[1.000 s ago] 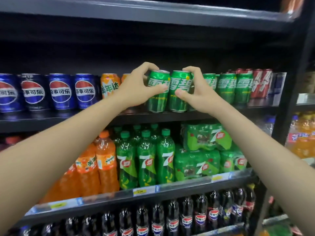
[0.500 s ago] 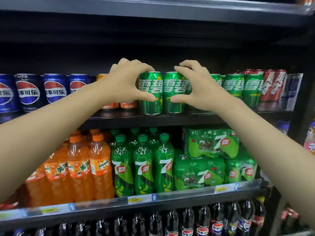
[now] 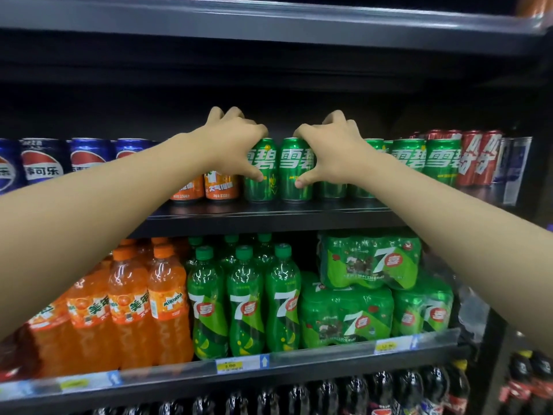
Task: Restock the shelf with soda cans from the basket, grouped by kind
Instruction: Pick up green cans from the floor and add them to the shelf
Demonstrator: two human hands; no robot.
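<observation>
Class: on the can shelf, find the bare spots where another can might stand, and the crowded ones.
Bare: the shelf's front strip before the green cans, and the dark space behind them. Crowded: the can row itself, blue cans to red cans.

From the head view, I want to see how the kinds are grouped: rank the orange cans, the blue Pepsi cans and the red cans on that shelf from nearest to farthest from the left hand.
1. Orange cans: just left of and below the left hand.
2. Blue Pepsi cans: farther left along the shelf.
3. Red cans: far right, beyond the right hand and the green cans.
</observation>
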